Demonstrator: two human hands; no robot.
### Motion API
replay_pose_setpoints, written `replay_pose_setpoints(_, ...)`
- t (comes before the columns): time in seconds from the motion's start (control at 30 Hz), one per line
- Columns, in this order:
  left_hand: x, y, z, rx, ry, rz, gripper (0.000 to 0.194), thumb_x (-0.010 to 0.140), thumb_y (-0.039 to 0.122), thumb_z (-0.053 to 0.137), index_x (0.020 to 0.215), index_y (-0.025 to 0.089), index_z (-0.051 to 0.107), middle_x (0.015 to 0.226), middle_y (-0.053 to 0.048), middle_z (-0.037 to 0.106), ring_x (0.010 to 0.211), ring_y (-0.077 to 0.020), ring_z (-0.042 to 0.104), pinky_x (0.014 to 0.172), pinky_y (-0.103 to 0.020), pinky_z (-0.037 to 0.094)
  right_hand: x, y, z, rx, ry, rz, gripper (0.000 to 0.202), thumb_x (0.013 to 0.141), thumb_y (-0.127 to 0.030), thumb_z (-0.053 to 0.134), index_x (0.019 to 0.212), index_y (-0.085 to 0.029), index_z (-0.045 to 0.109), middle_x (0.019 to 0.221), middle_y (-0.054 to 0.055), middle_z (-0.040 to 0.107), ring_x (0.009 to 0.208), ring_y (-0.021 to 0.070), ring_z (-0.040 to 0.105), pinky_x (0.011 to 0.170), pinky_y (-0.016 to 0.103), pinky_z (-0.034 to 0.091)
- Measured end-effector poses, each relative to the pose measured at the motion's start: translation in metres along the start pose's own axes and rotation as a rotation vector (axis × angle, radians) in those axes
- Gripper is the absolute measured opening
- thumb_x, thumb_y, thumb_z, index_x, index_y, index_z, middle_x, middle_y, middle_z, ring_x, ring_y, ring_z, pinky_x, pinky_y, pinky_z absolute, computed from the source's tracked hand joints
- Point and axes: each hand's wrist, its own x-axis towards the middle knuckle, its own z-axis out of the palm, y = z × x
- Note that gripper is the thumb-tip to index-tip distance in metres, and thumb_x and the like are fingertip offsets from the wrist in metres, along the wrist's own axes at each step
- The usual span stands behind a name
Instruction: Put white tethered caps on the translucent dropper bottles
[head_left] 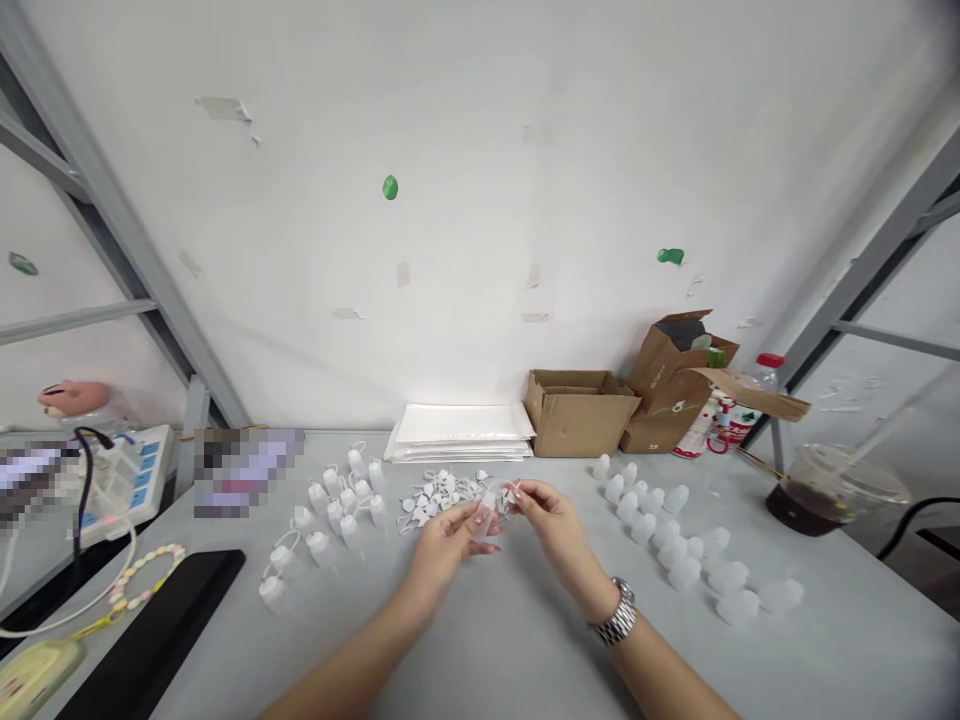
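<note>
My left hand [444,545] is closed around a small translucent plastic bottle [485,512], tilted over the middle of the table. Close beside it, my right hand [551,515] pinches a small white strap cap [513,494] near the bottle's top; fingers partly hide it. Behind my hands lies a pile of loose white strap caps [442,492]. To the left, several small bottles with white caps and strap loops [335,515] stand in a group. On the right, several translucent bottles without strap caps [670,548] stand in slanting rows.
White padded envelopes [461,430] are stacked against the wall beside an open cardboard box [581,415] and a brown paper bag [660,390]. A cup of dark drink [825,490] stands far right. A black pad [161,640], beaded strap [135,580] and power strip [139,480] lie left.
</note>
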Motion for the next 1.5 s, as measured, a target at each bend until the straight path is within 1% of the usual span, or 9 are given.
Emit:
replay_pose_setpoints(0.17,-0.002,-0.001,0.004,0.05,-0.044,0.003,0.041,0.061,0.042,0.068,0.089,0.012,0.067,0.087,-0.012,0.069,0.079,-0.0222,0.064,0.065,-0.032,0.052,-0.01,-0.004,0.012,0.151,0.036,0.076,0.022,0.066,-0.037,0.067,0.079,-0.02,0.07,0.087,0.005,0.069,0.086,0.0206,0.059,0.08,0.033,0.043)
replay_pose_setpoints(0.3,-0.003,-0.002,0.006,0.088,-0.023,0.026,0.042,0.059,0.041,0.069,0.089,0.012,0.067,0.088,-0.011,0.069,0.075,-0.0209,0.064,0.064,-0.033,0.053,-0.011,-0.011,0.012,0.065,0.002,0.079,0.024,0.064,-0.04,0.068,0.076,-0.019,0.071,0.083,0.006,0.069,0.081,0.0212,0.059,0.076,0.034,0.045)
replay_pose_setpoints(0.43,-0.003,-0.009,0.004,0.121,0.066,0.102,0.038,0.061,0.04,0.067,0.088,0.013,0.067,0.083,-0.009,0.069,0.072,-0.0203,0.064,0.064,-0.035,0.055,-0.007,-0.015,0.006,-0.092,-0.093,-0.041,0.021,0.066,-0.041,0.066,0.071,-0.02,0.069,0.079,0.004,0.064,0.076,0.0184,0.057,0.072,0.031,0.045)
replay_pose_setpoints(0.57,-0.003,-0.015,-0.002,0.313,0.11,0.272,0.027,0.068,0.033,0.061,0.09,0.019,0.068,0.09,-0.006,0.067,0.08,-0.0195,0.063,0.072,-0.036,0.054,-0.009,-0.014,0.004,-0.288,-0.111,-0.166,0.019,0.072,-0.04,0.062,0.073,-0.02,0.064,0.074,0.001,0.057,0.069,0.0144,0.052,0.065,0.027,0.042)
replay_pose_setpoints(0.7,-0.004,-0.013,-0.006,0.517,0.114,0.429,0.024,0.071,0.025,0.057,0.092,0.025,0.068,0.091,-0.004,0.066,0.088,-0.0188,0.06,0.075,-0.033,0.053,-0.012,-0.013,0.005,-0.311,-0.145,-0.116,0.023,0.08,-0.039,0.052,0.071,-0.019,0.054,0.064,-0.002,0.054,0.059,0.0121,0.048,0.058,0.024,0.039)
replay_pose_setpoints(0.9,-0.001,-0.011,-0.004,0.272,0.036,0.214,0.025,0.066,0.025,0.06,0.09,0.022,0.069,0.096,-0.004,0.067,0.082,-0.0188,0.063,0.076,-0.035,0.053,-0.008,-0.017,-0.006,-0.208,-0.341,-0.088,0.017,0.078,-0.036,0.056,0.078,-0.019,0.055,0.069,-0.001,0.055,0.064,0.0126,0.051,0.061,0.025,0.041)
replay_pose_setpoints(1.13,-0.001,-0.01,-0.002,0.142,0.013,0.031,0.025,0.06,0.026,0.064,0.083,0.016,0.07,0.081,-0.004,0.069,0.072,-0.0188,0.065,0.072,-0.037,0.055,-0.008,-0.021,-0.014,-0.356,-0.393,-0.185,0.015,0.08,-0.034,0.054,0.078,-0.02,0.058,0.076,0.001,0.059,0.072,0.0146,0.054,0.067,0.026,0.042)
replay_pose_setpoints(1.37,-0.002,-0.009,-0.005,0.469,0.068,0.327,0.023,0.067,0.023,0.06,0.088,0.025,0.07,0.093,-0.003,0.068,0.086,-0.019,0.061,0.076,-0.032,0.053,-0.012,-0.02,-0.002,-0.569,-0.221,-0.113,0.032,0.084,-0.04,0.045,0.059,-0.02,0.051,0.051,-0.004,0.048,0.05,0.0114,0.045,0.053,0.024,0.036)
replay_pose_setpoints(1.5,-0.002,-0.006,-0.005,0.541,0.134,0.324,0.024,0.068,0.022,0.059,0.09,0.028,0.069,0.095,-0.001,0.068,0.093,-0.0201,0.06,0.08,-0.033,0.051,-0.011,-0.021,-0.002,-0.442,-0.251,-0.121,0.018,0.078,-0.038,0.054,0.085,-0.021,0.057,0.062,-0.003,0.055,0.058,0.0132,0.051,0.058,0.024,0.04)
